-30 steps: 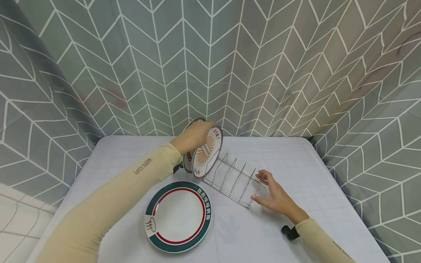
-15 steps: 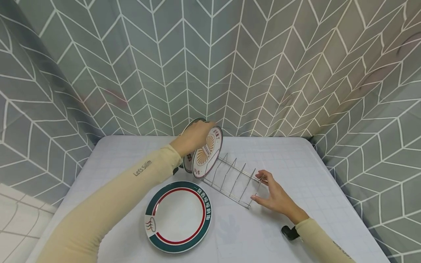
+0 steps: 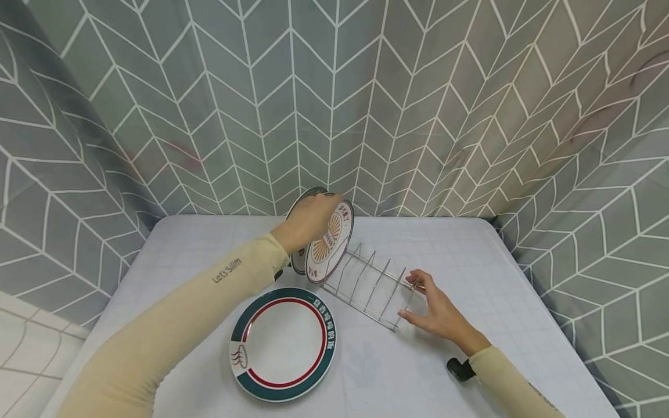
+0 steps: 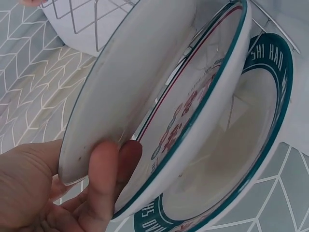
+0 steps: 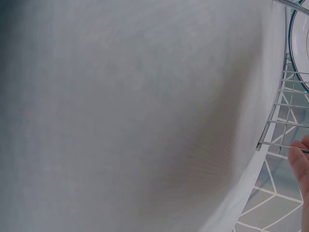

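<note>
While my left hand (image 3: 305, 219) is curling over the top rim of the orange-patterned plate (image 3: 330, 244), that plate is standing on edge in the far-left end of the wire rack (image 3: 366, 284), its face turned toward the rack's free slots and tilted back a little toward the wall. Just behind it, a second plate (image 3: 299, 255) is standing in the same way, the 2 nearly touching. From the left wrist view, my thumb (image 4: 104, 179) is pressing on the white back of one plate (image 4: 130, 92) while my fingers are wrapping behind it, so my left grip is pinching that rim; the teal-rimmed plate (image 4: 231, 159) is sitting right against it. My left forearm is reaching diagonally up across the tabletop (image 3: 496, 278), sleeve covering it to the wrist.

The rack's long axis is running diagonally, from the far left near the plates down toward the near right. My right hand (image 3: 436, 310) is resting at that near-right end, fingers loosely spread, fingertips touching the end wire; in the right wrist view, a fingertip (image 5: 300, 154) is meeting the wire frame (image 5: 282, 121). My right wrist is lying low on the tabletop.

A third plate with a teal and red rim (image 3: 284, 343) is lying flat, face up, just in front of the rack.
</note>
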A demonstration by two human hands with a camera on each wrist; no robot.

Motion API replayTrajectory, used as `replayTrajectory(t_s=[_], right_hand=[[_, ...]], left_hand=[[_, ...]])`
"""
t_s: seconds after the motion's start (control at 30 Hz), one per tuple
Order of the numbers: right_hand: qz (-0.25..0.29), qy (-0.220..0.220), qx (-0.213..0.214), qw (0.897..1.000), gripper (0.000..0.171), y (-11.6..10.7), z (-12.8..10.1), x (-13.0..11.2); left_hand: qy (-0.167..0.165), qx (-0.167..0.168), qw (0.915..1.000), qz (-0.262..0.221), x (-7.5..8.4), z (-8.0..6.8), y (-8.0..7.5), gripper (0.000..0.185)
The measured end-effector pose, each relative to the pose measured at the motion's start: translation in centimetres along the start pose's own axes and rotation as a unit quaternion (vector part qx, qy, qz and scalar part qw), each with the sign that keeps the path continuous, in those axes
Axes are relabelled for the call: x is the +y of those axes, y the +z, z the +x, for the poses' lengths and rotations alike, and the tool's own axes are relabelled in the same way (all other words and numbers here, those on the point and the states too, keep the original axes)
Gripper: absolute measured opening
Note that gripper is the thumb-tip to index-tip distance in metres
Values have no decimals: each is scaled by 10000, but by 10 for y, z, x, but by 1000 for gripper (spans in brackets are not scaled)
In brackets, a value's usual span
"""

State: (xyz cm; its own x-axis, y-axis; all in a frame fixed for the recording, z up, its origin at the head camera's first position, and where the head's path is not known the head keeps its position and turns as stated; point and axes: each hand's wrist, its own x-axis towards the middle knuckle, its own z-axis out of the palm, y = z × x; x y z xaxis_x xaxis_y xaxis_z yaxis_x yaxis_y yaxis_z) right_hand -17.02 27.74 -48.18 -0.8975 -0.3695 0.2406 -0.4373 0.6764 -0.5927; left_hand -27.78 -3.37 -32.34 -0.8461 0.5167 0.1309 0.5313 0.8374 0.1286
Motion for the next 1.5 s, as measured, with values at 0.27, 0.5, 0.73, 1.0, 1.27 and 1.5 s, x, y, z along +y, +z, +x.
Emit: replayTrajectory(t_s=[0.27,0.5,0.73,1.0,1.27,1.5], right_hand=[[34,38,-25,10000,91,1,0,0],[92,72,-50,9999,91,1,0,0],[76,46,-29,10000,90,1,0,0],[119,59,-39,9999,90,1,0,0],[83,47,-25,10000,90,0,1,-1],[41,48,-57,10000,90,0,-1,-2]], left_hand=[[17,142,9998,-114,2,-9,-10,54],[52,123,9971,-744,-1,-22,-30,57],[911,10,9902,-1061,-16,-47,-36,53],[960,43,9786,-1820,-45,-94,-18,47],[52,-534,9769,-2069,-88,-130,10,55],[-521,-990,9674,-2270,-119,-152,43,64]])
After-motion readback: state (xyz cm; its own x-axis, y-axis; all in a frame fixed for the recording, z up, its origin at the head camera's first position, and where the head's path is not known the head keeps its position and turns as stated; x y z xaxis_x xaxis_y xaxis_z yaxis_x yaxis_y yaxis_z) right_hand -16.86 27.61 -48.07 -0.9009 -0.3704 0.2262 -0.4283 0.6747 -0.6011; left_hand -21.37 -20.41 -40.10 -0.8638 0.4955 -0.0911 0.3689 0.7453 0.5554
